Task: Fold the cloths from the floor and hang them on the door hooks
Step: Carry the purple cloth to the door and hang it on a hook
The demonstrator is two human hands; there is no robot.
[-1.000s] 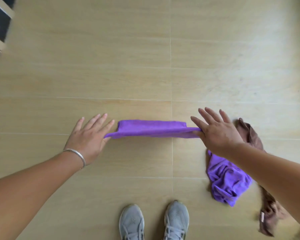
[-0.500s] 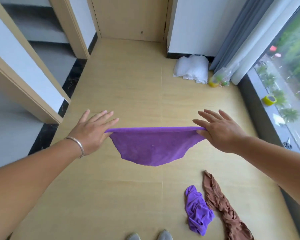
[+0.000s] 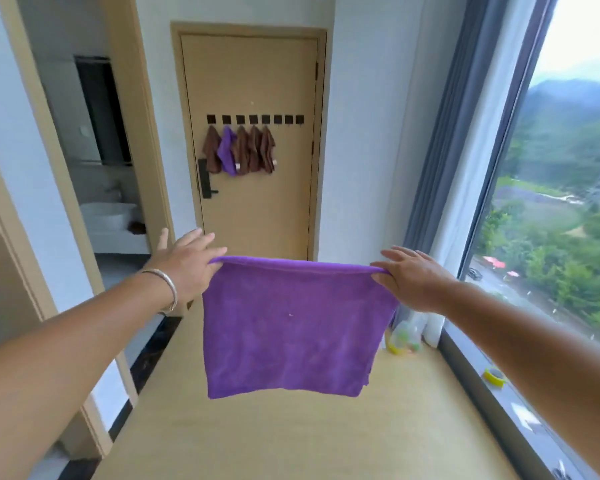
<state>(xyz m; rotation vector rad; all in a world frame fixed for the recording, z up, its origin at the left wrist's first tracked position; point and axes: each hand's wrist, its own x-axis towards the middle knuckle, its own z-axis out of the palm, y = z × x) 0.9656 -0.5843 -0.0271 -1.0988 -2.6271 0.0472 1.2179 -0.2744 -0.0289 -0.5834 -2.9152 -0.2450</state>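
A purple cloth (image 3: 291,327) hangs flat in the air in front of me, stretched by its top edge. My left hand (image 3: 184,263) pinches the top left corner and my right hand (image 3: 409,277) pinches the top right corner, the other fingers of both spread out. Straight ahead is a wooden door (image 3: 253,209) with a row of black hooks (image 3: 255,120). Several brown cloths (image 3: 253,148) and one purple cloth (image 3: 227,150) hang from the left hooks; the right three hooks are bare.
A doorway (image 3: 94,161) on the left opens onto a bathroom with a white basin. A large window (image 3: 561,188) and a grey curtain (image 3: 440,133) run along the right. A plastic bag (image 3: 404,336) lies by the curtain's foot and a yellow tape roll (image 3: 494,375) sits on the sill.
The view has swung up from the floor to the door. Both hands have lifted the purple cloth, which now hangs down as a flat square. The floor cloths and shoes have left the view.
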